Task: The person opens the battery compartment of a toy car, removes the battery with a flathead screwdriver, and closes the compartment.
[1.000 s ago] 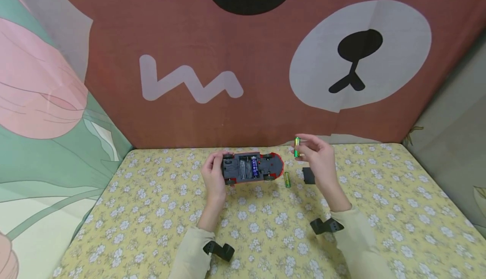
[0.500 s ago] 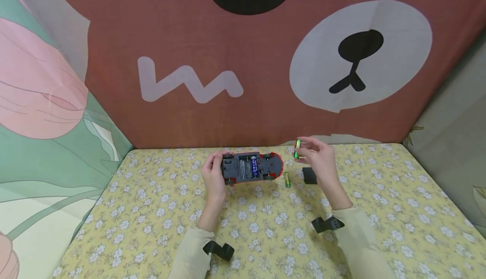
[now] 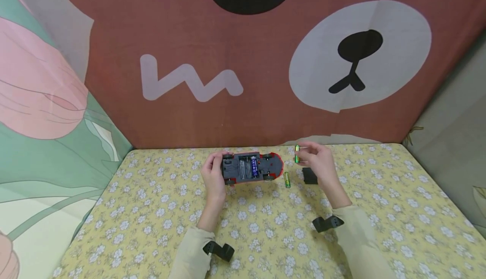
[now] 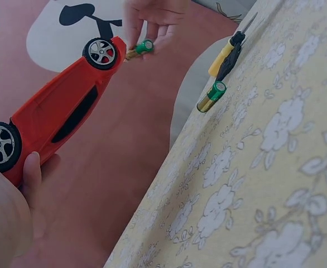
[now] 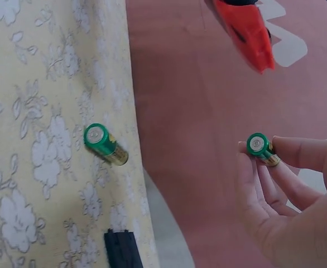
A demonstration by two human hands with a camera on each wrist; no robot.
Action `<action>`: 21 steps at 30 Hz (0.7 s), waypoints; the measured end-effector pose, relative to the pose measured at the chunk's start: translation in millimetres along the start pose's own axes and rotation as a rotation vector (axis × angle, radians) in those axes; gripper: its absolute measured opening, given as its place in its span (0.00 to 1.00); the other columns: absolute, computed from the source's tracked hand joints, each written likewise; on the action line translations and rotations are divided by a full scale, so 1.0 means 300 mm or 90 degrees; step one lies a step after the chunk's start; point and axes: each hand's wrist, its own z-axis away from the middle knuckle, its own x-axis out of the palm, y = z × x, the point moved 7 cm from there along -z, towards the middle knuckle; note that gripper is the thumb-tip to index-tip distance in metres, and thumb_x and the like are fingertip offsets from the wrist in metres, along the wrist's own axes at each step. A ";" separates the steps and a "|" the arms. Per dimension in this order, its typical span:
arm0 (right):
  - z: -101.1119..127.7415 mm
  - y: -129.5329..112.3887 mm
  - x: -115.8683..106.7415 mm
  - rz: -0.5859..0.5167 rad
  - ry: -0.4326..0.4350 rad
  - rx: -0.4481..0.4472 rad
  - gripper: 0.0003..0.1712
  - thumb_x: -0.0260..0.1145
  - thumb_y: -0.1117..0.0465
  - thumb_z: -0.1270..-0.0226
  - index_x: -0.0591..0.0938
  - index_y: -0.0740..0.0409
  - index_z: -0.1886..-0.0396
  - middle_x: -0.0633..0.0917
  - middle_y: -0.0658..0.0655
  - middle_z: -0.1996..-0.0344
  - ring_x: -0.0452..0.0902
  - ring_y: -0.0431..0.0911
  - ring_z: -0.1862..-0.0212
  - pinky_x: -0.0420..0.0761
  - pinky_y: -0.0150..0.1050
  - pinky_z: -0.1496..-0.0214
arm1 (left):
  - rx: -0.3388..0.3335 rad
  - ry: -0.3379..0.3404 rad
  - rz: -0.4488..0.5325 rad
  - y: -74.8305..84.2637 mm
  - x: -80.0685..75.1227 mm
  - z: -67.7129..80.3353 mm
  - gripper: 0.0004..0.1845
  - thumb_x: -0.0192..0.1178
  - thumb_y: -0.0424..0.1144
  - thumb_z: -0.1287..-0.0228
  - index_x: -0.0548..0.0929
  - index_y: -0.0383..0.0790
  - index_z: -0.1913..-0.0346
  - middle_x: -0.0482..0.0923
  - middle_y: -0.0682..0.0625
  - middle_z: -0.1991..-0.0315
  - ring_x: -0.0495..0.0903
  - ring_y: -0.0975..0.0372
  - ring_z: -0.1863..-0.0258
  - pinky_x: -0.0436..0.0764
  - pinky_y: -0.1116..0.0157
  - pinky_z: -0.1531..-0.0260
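My left hand (image 3: 214, 177) grips the rear end of a red toy car (image 3: 271, 167), its dark underside turned toward the head camera. In that underside an uncovered battery compartment (image 3: 244, 167) shows, with a purple-blue battery (image 3: 254, 167) in its right part. To the right of the car's nose, my right hand (image 3: 320, 161) pinches a green and gold battery (image 3: 297, 154) between thumb and fingers, held upright in the head view and apart from the car. A second green battery (image 3: 287, 180) lies on the table below the nose.
A flowered yellow cloth covers the table (image 3: 250, 232). The black battery cover (image 3: 309, 175) lies beside my right hand. In the left wrist view, a yellow-handled screwdriver (image 4: 222, 58) lies near that cover. A printed brown fabric backdrop (image 3: 190, 123) rises behind the table.
My right hand has come down slightly with its battery, which tilted a little and is upright again. The left hand and the car have stayed in place.
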 end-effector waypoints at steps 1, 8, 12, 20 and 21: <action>-0.002 0.004 0.001 0.005 -0.002 0.004 0.21 0.68 0.66 0.28 0.80 0.72 0.40 0.85 0.51 0.65 0.82 0.37 0.68 0.87 0.37 0.59 | 0.001 0.001 0.001 0.000 0.000 -0.001 0.17 0.53 0.39 0.22 0.83 0.23 0.55 0.88 0.49 0.62 0.83 0.61 0.71 0.82 0.66 0.80; -0.011 0.033 0.003 0.028 -0.015 0.021 0.22 0.68 0.66 0.27 0.80 0.72 0.38 0.86 0.57 0.60 0.82 0.36 0.68 0.87 0.39 0.58 | 0.006 0.002 0.006 0.003 0.002 -0.002 0.16 0.53 0.38 0.21 0.83 0.24 0.56 0.88 0.42 0.60 0.83 0.61 0.70 0.82 0.66 0.77; -0.018 0.053 0.005 0.023 -0.032 0.026 0.22 0.67 0.67 0.27 0.79 0.74 0.37 0.86 0.58 0.61 0.84 0.37 0.69 0.88 0.43 0.57 | 0.003 -0.001 0.005 0.002 0.003 -0.003 0.17 0.53 0.38 0.21 0.82 0.23 0.55 0.88 0.43 0.59 0.82 0.61 0.71 0.81 0.65 0.82; -0.029 0.086 0.009 0.028 -0.059 0.040 0.21 0.65 0.68 0.26 0.78 0.74 0.38 0.86 0.63 0.58 0.86 0.43 0.66 0.88 0.46 0.55 | 0.030 0.002 0.041 0.008 0.004 -0.005 0.18 0.53 0.39 0.21 0.80 0.21 0.55 0.87 0.41 0.53 0.81 0.62 0.69 0.77 0.69 0.83; -0.029 0.087 0.009 0.032 -0.062 0.040 0.21 0.65 0.68 0.26 0.78 0.74 0.37 0.86 0.65 0.57 0.87 0.44 0.66 0.88 0.45 0.55 | 0.035 0.003 0.046 0.009 0.004 -0.006 0.18 0.53 0.38 0.21 0.80 0.21 0.56 0.88 0.42 0.54 0.82 0.62 0.67 0.78 0.69 0.79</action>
